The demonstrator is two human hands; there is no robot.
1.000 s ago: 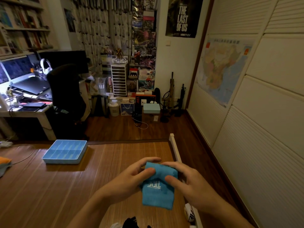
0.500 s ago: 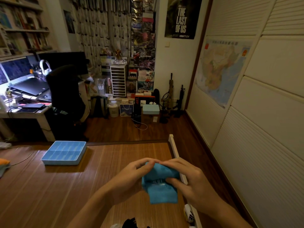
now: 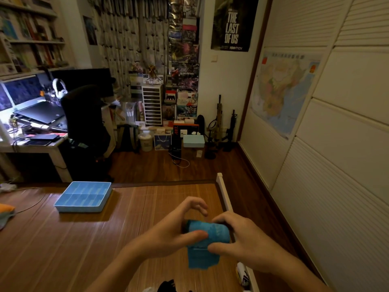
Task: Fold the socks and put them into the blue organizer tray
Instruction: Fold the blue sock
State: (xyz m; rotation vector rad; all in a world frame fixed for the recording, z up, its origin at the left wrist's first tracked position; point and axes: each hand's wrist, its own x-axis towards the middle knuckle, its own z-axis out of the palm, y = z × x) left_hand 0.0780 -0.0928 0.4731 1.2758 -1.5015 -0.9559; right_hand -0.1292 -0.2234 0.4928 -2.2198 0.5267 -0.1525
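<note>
A blue sock [image 3: 205, 243], rolled at its top with the lower end hanging flat, is held above the wooden mat near its right edge. My left hand [image 3: 179, 230] pinches it from the left, thumb on the front, with the upper fingers lifted off above it. My right hand [image 3: 237, 239] grips the roll from the right, fingers curled over the top and thumb on the front. The blue organizer tray [image 3: 83, 197], divided into several compartments that look bare, sits on the mat at the far left, well apart from both hands.
Dark socks [image 3: 168, 286] lie at the bottom edge, and a white sock [image 3: 242, 275] lies on the mat's right rim. Orange and grey cloth [image 3: 6, 211] sits at the far left. A white rail [image 3: 224, 192] borders the mat; the wardrobe wall runs along the right.
The sock was flat between both hands; its top has been rolled down into a tube. My left hand's upper fingers have come off the cloth.
</note>
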